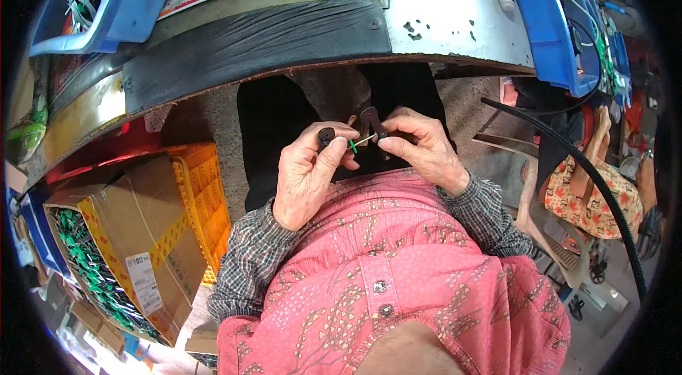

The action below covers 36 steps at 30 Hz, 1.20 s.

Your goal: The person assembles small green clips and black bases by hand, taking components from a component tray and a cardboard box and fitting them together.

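Note:
Both hands are close together above my lap. My left hand [304, 172] is closed in a pinch on a small black piece with a rounded end [325, 137]. Beside its fingertips is a bright green tie-like piece [353, 146], from which a thin pale strand [365, 140] runs across to the right fingertips. My right hand [425, 151], thumb and fingers pressed together, grips a dark, flat, bent piece with a rounded top [370, 118]. Whether these parts are joined is too small to tell, and the fingers hide some of them.
Ahead runs the workbench's dark front edge [263, 37]. Blue bins stand at left [138, 2] and right [543, 13]. A cardboard box [160, 233] of green-tied bundles and an orange crate [201, 197] flank my left. At right a black cable [604, 194] arcs down.

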### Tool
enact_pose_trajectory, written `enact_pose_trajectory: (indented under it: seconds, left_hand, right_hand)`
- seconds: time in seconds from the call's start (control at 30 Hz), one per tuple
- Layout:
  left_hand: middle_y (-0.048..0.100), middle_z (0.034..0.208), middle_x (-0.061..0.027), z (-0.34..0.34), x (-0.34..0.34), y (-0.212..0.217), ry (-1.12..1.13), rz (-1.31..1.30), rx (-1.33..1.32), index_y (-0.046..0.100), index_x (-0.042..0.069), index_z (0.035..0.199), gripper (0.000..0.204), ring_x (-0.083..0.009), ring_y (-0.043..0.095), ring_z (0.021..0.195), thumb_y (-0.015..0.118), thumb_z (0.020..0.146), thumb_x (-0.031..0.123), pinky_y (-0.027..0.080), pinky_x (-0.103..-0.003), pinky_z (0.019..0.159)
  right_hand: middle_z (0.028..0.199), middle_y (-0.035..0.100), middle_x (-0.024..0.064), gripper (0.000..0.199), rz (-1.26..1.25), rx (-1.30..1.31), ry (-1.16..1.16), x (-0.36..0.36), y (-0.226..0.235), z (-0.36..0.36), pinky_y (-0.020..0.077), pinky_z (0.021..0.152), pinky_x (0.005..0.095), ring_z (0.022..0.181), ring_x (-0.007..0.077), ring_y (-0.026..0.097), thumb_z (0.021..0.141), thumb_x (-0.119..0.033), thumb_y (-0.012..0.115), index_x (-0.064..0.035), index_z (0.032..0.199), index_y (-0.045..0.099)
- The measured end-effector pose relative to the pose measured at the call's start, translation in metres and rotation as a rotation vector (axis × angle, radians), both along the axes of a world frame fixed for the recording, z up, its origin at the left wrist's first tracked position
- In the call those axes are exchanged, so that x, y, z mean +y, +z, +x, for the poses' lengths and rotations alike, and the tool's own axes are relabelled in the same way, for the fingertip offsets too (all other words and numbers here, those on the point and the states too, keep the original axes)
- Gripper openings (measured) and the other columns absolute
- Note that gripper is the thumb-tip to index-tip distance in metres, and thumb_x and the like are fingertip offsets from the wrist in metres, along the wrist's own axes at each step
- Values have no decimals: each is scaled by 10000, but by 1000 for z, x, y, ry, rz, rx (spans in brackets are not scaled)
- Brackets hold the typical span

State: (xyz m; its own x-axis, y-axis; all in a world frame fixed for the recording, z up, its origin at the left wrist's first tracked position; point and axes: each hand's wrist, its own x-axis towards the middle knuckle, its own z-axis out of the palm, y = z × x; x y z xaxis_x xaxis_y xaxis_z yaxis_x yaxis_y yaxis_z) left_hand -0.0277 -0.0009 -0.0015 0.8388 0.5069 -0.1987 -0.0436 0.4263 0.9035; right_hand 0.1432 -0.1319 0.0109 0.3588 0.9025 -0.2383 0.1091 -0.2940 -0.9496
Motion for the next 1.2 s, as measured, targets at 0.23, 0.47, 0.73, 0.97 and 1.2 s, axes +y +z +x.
enact_pose_trajectory:
  seconds: [0.23, 0.47, 0.73, 0.97, 1.2]
  left_hand:
    - [569, 1197, -159, 0, 0, -4, -27, -19, -99, 599, -27, 1140, 237, -213, 601, 1039, 538, 930, 66, 529, -324, 872]
    - [523, 1266, -208, 6, -3, 4, -12, -243, -138, 435, -55, 1316, 433, -298, 552, 1164, 524, 893, -30, 504, -395, 940]
    - [480, 1325, -221, 5, 0, 3, -45, -138, -122, 368, -66, 1367, 493, -321, 505, 1218, 500, 893, -37, 438, -399, 985]
    - [382, 1403, -220, 11, 0, 18, -69, -216, -192, 202, -6, 1455, 629, -293, 421, 1295, 415, 875, -118, 452, -384, 983]
    - [274, 1458, -201, 18, -3, 26, -30, -428, -292, 143, 61, 1479, 722, -292, 410, 1289, 454, 854, -121, 475, -437, 973]
  right_hand:
    - [788, 612, 32, 173, -43, 219, -4, 2, 7, -5, 473, 639, 228, 707, 82, 565, 925, -133, 563, 11, 1017, 588]
    - [721, 587, 17, 151, -23, 81, 7, 3, 10, -6, 470, 615, 242, 669, 78, 547, 939, -125, 529, 0, 1012, 572]
    - [722, 548, 73, 169, 1, -157, 4, 6, 14, -15, 448, 587, 278, 640, 142, 543, 915, -111, 552, 1, 1041, 548]
    - [804, 523, 105, 539, -51, -357, 13, 12, 25, -22, 463, 635, 341, 688, 232, 529, 756, -236, 744, 10, 1165, 492]
    - [1071, 485, 218, 1060, -4, -473, 58, 15, 29, -29, 451, 861, 433, 1025, 377, 525, 544, -332, 857, 101, 1322, 282]
